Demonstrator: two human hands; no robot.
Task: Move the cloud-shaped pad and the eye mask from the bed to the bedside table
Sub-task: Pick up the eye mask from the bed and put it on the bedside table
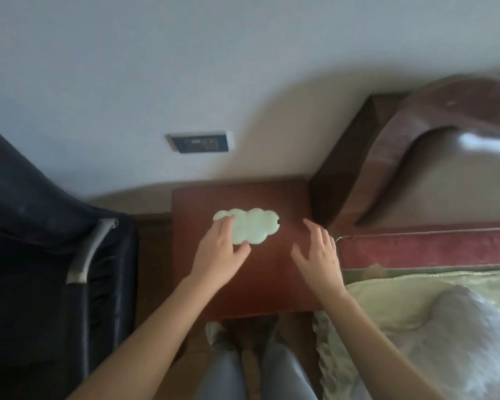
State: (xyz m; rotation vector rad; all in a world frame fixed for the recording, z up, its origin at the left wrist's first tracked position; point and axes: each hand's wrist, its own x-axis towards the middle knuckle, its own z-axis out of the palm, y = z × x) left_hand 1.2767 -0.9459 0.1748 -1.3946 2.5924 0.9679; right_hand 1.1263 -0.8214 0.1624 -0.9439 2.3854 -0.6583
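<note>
The pale green cloud-shaped pad lies flat on the dark red-brown bedside table, toward its back half. My left hand hovers over the pad's left end, fingers spread and covering part of it; I cannot tell whether they touch it. My right hand is open over the table's right side, a little apart from the pad, holding nothing. No eye mask shows anywhere in this view.
The bed with a pale green cover and a white fluffy pillow lies to the right, with a wooden headboard behind. A dark chair with a grey armrest stands left. A wall socket sits above the table.
</note>
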